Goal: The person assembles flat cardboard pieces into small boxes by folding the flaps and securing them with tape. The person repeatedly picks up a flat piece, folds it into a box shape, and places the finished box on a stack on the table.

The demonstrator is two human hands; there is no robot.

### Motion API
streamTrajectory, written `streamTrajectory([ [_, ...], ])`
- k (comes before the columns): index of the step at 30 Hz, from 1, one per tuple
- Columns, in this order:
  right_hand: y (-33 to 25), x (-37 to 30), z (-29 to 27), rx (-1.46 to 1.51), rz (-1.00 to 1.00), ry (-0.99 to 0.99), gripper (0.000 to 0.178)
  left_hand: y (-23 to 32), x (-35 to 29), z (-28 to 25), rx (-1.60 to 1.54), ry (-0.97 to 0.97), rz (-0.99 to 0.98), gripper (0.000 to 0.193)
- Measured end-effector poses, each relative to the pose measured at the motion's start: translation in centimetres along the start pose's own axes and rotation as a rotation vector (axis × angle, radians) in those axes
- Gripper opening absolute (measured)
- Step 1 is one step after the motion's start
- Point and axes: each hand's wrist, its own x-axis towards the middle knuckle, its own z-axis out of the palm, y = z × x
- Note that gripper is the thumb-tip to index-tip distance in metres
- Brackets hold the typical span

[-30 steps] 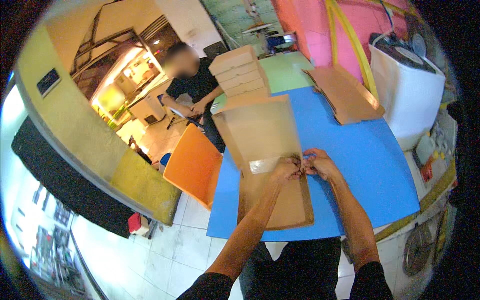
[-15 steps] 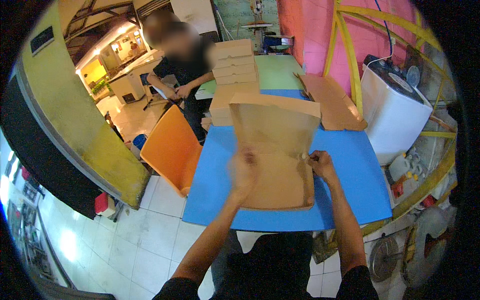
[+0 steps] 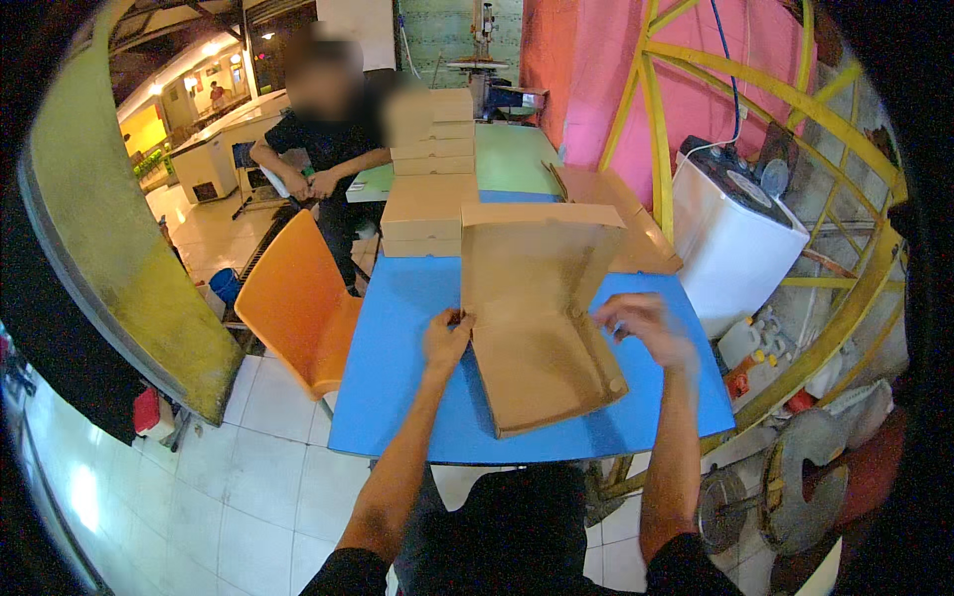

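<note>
An open brown cardboard box lies on the blue tabletop, turned at an angle, its lid raised at the far side. My left hand is closed on the box's left edge near the lid fold, thumb and fingers pinched there. Just off the right side, near the lid fold, my right hand hovers with bent fingers slightly apart and nothing visible in them; it is a little blurred. The inside of the box shows bare cardboard.
Behind the box stands a stack of folded cardboard boxes. Flat cardboard sheets lie at the table's far right. An orange chair stands left, a white washing machine right. A person sits beyond the chair.
The box has turned, its near end swinging right. My left hand has gone from a blur over the box to its left edge. My right hand has come off the right side.
</note>
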Motion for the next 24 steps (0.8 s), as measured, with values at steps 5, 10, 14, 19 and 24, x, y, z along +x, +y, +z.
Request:
streamTrajectory([
  [5, -5.7, 0.3, 1.9, 0.608, -0.03, -0.074, 0.036, -0.2, -0.9, -0.3, 0.103, -0.099, 0.041, 0.048],
  [10, -1.1, 8.0, 11.5, -0.14, 0.352, -0.289, 0.029, 0.1, -1.5, -0.1, 0.118, -0.087, 0.124, 0.05],
  [14, 4.1, 11.7, 17.1, -0.074, 0.461, -0.207, 0.023, 1.1, -2.2, -0.6, 0.254, -0.044, 0.141, 0.055],
  [19, 5.6, 13.4, 17.4, -0.01, 0.571, -0.331, 0.007, 0.9, -2.3, -1.5, 0.191, -0.151, 0.246, 0.058],
  [24, 4.1, 13.2, 17.1, -0.166, 0.447, -0.263, 0.028, -0.7, -1.3, -1.6, 0.178, -0.139, 0.18, 0.057],
])
